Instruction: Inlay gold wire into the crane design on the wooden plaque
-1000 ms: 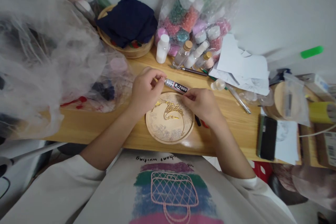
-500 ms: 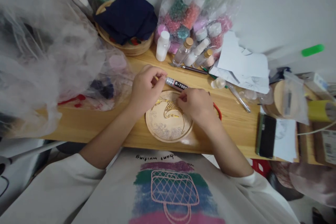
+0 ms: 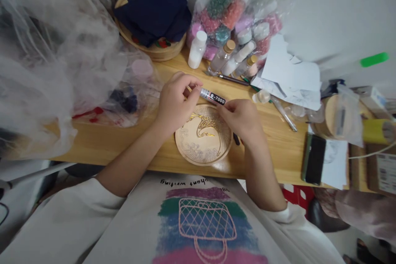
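Observation:
A round wooden plate (image 3: 198, 150) with a carved crane partly lined in gold lies at the table's near edge. Just above its far rim I hold a B-7000 glue tube (image 3: 213, 97) lying sideways. My left hand (image 3: 175, 105) is closed, its thumb and fingers pinched at the tube's left end. My right hand (image 3: 243, 117) is closed over the tube's right end and covers the plate's right rim. Something red and black pokes out from under my right hand.
A wooden table (image 3: 272, 148) holds a clear bag of coloured bead jars (image 3: 230, 12), small bottles (image 3: 197, 49), a bamboo basket with dark blue cloth (image 3: 153, 12), crumpled plastic bags (image 3: 55, 62) at left, paper scraps (image 3: 291, 76), tools (image 3: 233, 79) and a black phone (image 3: 314, 161) at right.
My right hand slid from over the crane back to the tube's right end. The camera view shifted slightly; the plate and my left hand's pinch stayed in place.

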Demonstrator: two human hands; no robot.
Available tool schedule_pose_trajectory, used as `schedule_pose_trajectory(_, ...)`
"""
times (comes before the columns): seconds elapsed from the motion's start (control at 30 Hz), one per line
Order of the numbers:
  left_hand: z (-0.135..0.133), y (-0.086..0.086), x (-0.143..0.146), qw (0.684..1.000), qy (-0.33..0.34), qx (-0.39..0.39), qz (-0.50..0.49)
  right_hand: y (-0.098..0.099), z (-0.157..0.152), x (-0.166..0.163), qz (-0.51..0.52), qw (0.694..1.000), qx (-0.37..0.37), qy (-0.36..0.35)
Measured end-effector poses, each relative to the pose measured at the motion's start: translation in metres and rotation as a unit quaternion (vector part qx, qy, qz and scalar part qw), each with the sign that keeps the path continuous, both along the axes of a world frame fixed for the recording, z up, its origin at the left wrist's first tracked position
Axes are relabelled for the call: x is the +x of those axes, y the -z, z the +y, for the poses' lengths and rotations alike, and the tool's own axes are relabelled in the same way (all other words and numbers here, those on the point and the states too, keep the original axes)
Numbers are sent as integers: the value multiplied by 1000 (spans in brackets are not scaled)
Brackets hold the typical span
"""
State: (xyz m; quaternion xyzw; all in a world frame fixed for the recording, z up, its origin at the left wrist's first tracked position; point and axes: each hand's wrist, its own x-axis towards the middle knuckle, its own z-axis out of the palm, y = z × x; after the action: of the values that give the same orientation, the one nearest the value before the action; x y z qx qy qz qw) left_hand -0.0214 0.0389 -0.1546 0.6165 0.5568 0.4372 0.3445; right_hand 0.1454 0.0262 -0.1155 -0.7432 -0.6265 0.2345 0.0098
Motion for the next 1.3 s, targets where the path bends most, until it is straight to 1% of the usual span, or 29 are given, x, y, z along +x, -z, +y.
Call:
schedule_pose_trajectory(0.13,0,0,0,1000,2,-3,8,2,-5,18,83,995,45,23)
schedule_pose_trajectory(0.3,0,1,0,1000,2,8,20,10,-7,34,171,982,76,39)
schedule_pose_trajectory(0.47,2,6,1,1000,5,17,9,25,-9,38,263,950,163,36)
schedule_pose_trajectory(0.57,4,10,2,1000,13,-5,-27,36,-10,39,300,933,192,51)
schedule_pose_trajectory(0.73,6,9,5,986,28,-80,-141,50,-13,44,330,922,195,53)
schedule_pose_trajectory(0.83,7,5,7,965,6,-128,-229,49,-15,45,338,919,198,53)
schedule_pose_trajectory(0.9,8,2,9,950,-14,-157,-270,47,-17,45,341,917,200,49)
schedule_pose_trajectory(1.17,10,-3,9,923,-61,-211,-316,41,-19,42,314,930,190,26)
schedule_pose_trajectory(1.3,11,-6,7,912,-75,-230,-331,38,-18,41,307,928,210,9)
